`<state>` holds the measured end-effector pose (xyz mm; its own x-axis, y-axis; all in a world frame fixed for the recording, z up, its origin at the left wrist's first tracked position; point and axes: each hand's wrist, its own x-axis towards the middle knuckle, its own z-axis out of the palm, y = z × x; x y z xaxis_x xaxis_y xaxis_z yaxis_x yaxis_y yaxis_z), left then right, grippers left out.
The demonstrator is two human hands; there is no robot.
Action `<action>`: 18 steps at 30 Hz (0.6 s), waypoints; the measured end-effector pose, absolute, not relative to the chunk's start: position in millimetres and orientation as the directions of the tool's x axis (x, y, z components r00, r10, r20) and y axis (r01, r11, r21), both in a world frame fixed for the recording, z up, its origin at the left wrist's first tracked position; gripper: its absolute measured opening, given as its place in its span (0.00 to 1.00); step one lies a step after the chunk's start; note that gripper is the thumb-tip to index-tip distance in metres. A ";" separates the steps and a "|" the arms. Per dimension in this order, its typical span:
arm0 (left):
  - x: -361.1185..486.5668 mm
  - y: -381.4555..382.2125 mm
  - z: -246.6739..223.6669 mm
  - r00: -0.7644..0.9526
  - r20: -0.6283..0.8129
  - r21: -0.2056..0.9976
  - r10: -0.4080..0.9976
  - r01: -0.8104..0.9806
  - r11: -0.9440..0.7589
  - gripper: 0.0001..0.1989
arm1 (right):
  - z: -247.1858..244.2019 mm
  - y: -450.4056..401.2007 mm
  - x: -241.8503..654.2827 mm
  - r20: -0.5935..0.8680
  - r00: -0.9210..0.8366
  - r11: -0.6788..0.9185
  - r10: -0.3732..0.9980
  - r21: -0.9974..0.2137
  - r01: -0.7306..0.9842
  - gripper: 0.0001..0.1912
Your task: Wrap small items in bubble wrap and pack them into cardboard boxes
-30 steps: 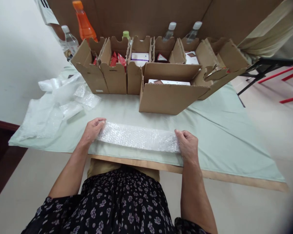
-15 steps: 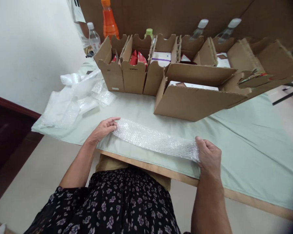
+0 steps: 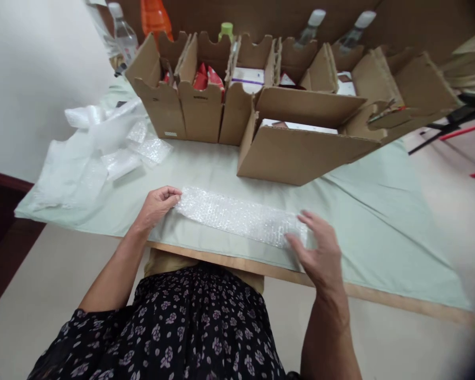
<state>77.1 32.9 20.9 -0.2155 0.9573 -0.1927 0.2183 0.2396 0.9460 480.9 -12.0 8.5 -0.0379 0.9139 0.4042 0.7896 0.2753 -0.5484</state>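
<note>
A long strip of clear bubble wrap (image 3: pixel 237 215) lies nearly flat on the pale green cloth, close to the table's front edge. My left hand (image 3: pixel 160 205) pinches its left end between thumb and fingers. At the other end, my right hand (image 3: pixel 319 248) is open, thumb and fingers spread over the strip's right end. The fingertips there are slightly blurred, and whether they touch the wrap is hard to tell.
Several brown cardboard bins (image 3: pixel 201 113) with packets and boxes stand at the back; one wide bin (image 3: pixel 309 155) juts forward. Loose bubble wrap pieces (image 3: pixel 73 169) lie at the left. Bottles (image 3: pixel 124 34) stand behind the bins.
My right hand has let go of the strip's right end and its fingers have spread. The strip lies flatter. The whole view has shifted, so the bins appear further left and higher.
</note>
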 end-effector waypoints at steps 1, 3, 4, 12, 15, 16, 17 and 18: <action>77.5 33.3 20.0 -0.232 -0.188 0.943 0.954 0.228 0.241 0.15 | 7.4 -12.4 481.5 0.336 -0.154 0.321 0.929 -0.524 0.789 0.21; 77.5 33.9 17.8 -0.259 -0.183 0.937 0.948 0.245 0.248 0.14 | 1.9 -8.8 482.7 0.220 -0.265 0.342 0.939 -0.495 0.799 0.19; 77.2 34.1 16.6 -0.266 -0.181 0.935 0.947 0.251 0.249 0.13 | -1.5 -5.4 483.1 0.192 -0.262 0.323 0.946 -0.486 0.812 0.18; 76.6 38.3 13.9 -0.290 -0.181 0.942 0.940 0.223 0.250 0.14 | 9.4 12.6 487.6 0.112 -0.256 0.270 0.960 -0.606 0.748 0.17; 77.5 38.8 15.8 -0.323 -0.174 0.949 0.930 0.198 0.246 0.17 | 20.8 11.0 488.0 0.051 -0.265 0.236 0.963 -0.634 0.737 0.16; 77.5 37.8 16.1 -0.325 -0.171 0.952 0.930 0.188 0.241 0.19 | 22.8 10.9 487.7 0.039 -0.257 0.223 0.966 -0.636 0.739 0.16; 77.2 36.0 16.4 -0.317 -0.169 0.956 0.933 0.180 0.234 0.21 | 24.0 11.3 487.4 0.031 -0.248 0.211 0.968 -0.635 0.743 0.16; 76.6 33.5 16.4 -0.300 -0.165 0.959 0.940 0.175 0.225 0.23 | 24.4 12.4 487.0 0.027 -0.237 0.200 0.971 -0.630 0.750 0.16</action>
